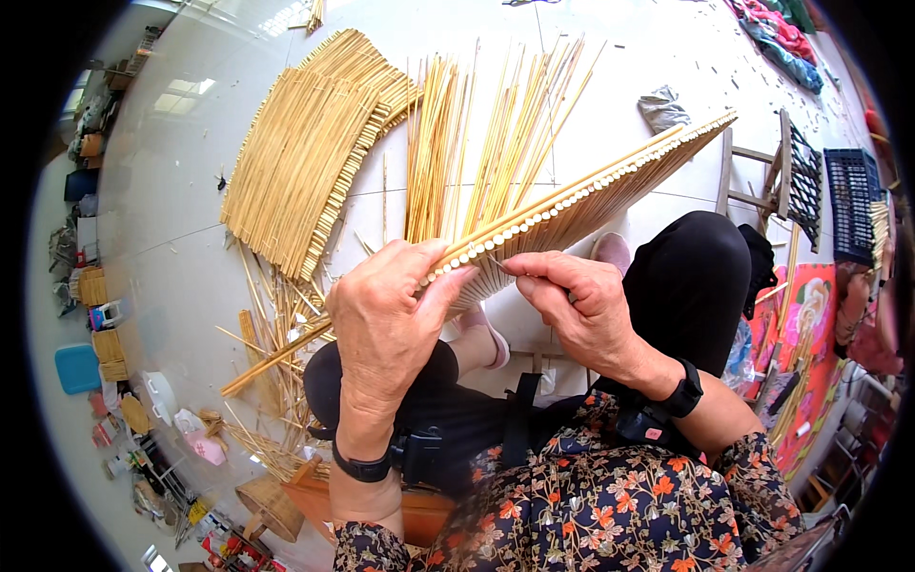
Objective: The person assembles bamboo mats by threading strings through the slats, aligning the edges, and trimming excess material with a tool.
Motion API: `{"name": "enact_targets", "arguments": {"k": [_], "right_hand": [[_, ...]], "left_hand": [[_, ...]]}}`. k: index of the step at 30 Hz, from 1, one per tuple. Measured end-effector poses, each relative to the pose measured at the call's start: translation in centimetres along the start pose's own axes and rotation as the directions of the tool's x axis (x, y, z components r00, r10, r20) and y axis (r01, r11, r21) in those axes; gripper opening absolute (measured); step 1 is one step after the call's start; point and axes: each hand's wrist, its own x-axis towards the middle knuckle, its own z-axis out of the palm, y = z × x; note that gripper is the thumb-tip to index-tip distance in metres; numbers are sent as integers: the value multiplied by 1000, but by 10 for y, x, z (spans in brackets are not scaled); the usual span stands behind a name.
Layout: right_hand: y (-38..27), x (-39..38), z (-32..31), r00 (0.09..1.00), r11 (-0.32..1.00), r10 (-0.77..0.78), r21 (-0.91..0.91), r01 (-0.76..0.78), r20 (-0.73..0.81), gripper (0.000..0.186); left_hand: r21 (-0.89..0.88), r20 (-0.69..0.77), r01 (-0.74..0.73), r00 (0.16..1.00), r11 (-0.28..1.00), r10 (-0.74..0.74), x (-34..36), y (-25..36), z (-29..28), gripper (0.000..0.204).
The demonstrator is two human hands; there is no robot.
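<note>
A panel of straw-coloured stalks (610, 202), bound side by side, slants across my lap with its row of pale cut ends facing me. My left hand (381, 310) is closed on its lower left edge, thumb below and fingers above. A long loose stalk (272, 367) runs along that edge and passes under this hand. Close to the panel's underside, my right hand (586, 310) pinches a thin, dark, needle-like piece (497, 263) between thumb and forefinger. The piece's tip is near the stalk ends, and whether it has entered the panel cannot be seen.
Finished stalk panels (295, 162) lie stacked on the tiled floor at far left. Loose stalks (505, 143) spread beside them, more by my left knee. A grey plastic bag (662, 108), a small chair (786, 176) and a dark crate (851, 205) stand at right.
</note>
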Motion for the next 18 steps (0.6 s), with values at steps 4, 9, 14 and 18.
{"name": "enact_targets", "arguments": {"k": [4, 9, 14, 18], "right_hand": [[1, 0, 0, 1000, 1000, -2, -2, 2, -1, 19], [0, 1, 1, 1000, 1000, 5, -8, -5, -1, 18], [-1, 1, 1, 1000, 999, 13, -30, -13, 9, 19], [-9, -3, 1, 997, 996, 76, -51, -75, 16, 20]], "left_hand": [[-8, -8, -3, 1000, 1000, 3, 0, -1, 1, 22], [7, -3, -1, 1000, 1000, 1, 0, -1, 0, 22], [19, -8, -19, 1000, 1000, 19, 1, -1, 0, 22], [39, 2, -63, 998, 997, 63, -2, 0, 0, 21]]}}
